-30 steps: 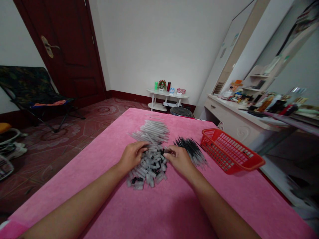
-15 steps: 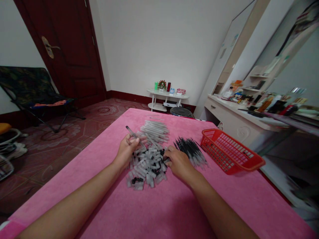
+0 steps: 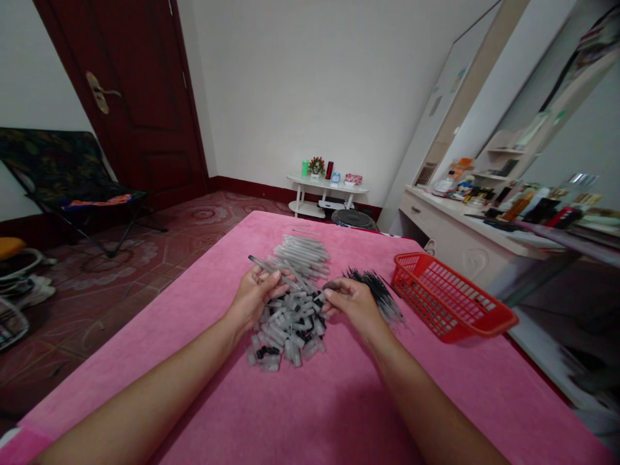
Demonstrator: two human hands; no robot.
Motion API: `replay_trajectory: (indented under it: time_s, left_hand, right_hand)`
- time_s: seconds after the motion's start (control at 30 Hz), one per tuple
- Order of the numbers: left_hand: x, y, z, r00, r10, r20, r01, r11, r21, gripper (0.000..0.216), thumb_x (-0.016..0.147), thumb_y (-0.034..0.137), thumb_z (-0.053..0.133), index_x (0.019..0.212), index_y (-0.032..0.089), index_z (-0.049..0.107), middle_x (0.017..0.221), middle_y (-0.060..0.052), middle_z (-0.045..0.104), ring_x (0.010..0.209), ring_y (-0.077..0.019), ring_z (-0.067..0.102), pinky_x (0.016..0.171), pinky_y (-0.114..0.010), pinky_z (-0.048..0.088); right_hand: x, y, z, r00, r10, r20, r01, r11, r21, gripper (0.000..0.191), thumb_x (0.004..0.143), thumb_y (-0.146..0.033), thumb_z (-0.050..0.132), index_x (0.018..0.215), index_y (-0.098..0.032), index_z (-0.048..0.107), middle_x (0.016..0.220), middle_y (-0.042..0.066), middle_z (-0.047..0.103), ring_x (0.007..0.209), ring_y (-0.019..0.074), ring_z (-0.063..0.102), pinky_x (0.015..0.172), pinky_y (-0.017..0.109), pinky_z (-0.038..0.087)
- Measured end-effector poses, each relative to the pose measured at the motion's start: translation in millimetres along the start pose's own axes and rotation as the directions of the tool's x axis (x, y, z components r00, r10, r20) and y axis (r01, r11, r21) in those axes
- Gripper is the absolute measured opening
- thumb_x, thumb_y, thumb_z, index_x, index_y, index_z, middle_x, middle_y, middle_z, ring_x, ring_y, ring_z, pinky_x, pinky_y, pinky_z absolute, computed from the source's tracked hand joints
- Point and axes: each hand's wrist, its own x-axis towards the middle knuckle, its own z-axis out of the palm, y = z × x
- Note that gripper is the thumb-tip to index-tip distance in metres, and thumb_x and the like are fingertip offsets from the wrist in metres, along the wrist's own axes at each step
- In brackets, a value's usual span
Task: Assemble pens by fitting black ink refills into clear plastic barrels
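Note:
My left hand [image 3: 252, 296] is closed round a clear pen barrel [image 3: 264, 264] whose tip sticks out to the upper left. My right hand [image 3: 353, 302] is pinched on a small dark piece, too small to name, just above the heap of pen caps [image 3: 287, 328]. A pile of clear pen barrels [image 3: 303, 252] lies beyond the caps. A bundle of black refills [image 3: 375, 290] lies right of my right hand. All of it rests on a pink cloth-covered table [image 3: 310, 413].
A red plastic basket [image 3: 448, 300] stands on the table at the right. Beyond it is a white dresser [image 3: 465, 229] crowded with bottles. A folding chair [image 3: 62, 177] and a dark red door [image 3: 135, 97] are at the left; a small white shelf table [image 3: 325, 190] stands by the far wall.
My left hand picked a clear barrel out of the pile and drew it up. My right hand lifted off the cap heap with a small piece pinched in its fingers.

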Motion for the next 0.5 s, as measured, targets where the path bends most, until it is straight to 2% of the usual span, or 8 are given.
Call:
replay_trajectory:
  time_s: [0.13, 0.23, 0.37, 0.5]
  left_hand:
    - [-2.7, -0.6, 5.5, 0.999, -0.037, -0.013, 0.037, 0.999, -0.023, 0.035, 0.064, 0.026, 0.079, 0.088, 0.014, 0.057, 0.086, -0.004, 0.069, 0.081, -0.0168, 0.069, 0.071, -0.024, 0.057]
    - [-3.6, -2.2, 7.9, 0.998, -0.054, -0.026, 0.053, 0.997, -0.052, 0.035, 0.062, 0.026, 0.081, 0.086, 0.013, 0.058, 0.084, -0.003, 0.068, 0.078, -0.0154, 0.068, 0.069, -0.024, 0.057]
    - [-3.3, -6.5, 7.7, 0.997, -0.060, -0.051, 0.055, 0.994, -0.092, 0.036, 0.061, 0.025, 0.082, 0.086, 0.014, 0.059, 0.082, -0.002, 0.068, 0.076, -0.0140, 0.067, 0.071, -0.024, 0.057]
    - [-3.0, -9.5, 7.4, 0.996, -0.048, -0.077, 0.038, 0.992, -0.120, 0.036, 0.060, 0.023, 0.082, 0.085, 0.014, 0.058, 0.078, 0.000, 0.067, 0.074, -0.0119, 0.067, 0.072, -0.024, 0.057]
  right_hand:
    - [-2.4, -0.2, 5.3, 0.996, 0.075, -0.057, -0.061, 0.974, 0.220, 0.037, 0.060, -0.044, 0.076, 0.074, -0.013, 0.062, 0.057, 0.000, 0.062, 0.042, 0.0090, 0.053, 0.041, 0.020, 0.043]
    - [-4.0, -1.4, 7.5, 0.989, 0.122, -0.084, -0.091, 0.948, 0.305, 0.037, 0.057, -0.040, 0.080, 0.075, -0.014, 0.061, 0.061, 0.001, 0.064, 0.047, 0.0093, 0.057, 0.045, 0.020, 0.047]
    - [-6.7, -3.2, 13.1, 0.984, 0.169, -0.058, -0.140, 0.931, 0.337, 0.038, 0.057, -0.036, 0.081, 0.080, -0.014, 0.060, 0.070, 0.005, 0.069, 0.056, 0.0112, 0.063, 0.052, 0.019, 0.052]
    - [-9.0, -2.2, 20.2, 0.990, 0.124, -0.061, -0.100, 0.948, 0.301, 0.037, 0.061, -0.036, 0.078, 0.082, -0.014, 0.058, 0.071, 0.005, 0.070, 0.059, 0.0120, 0.066, 0.053, 0.018, 0.051]
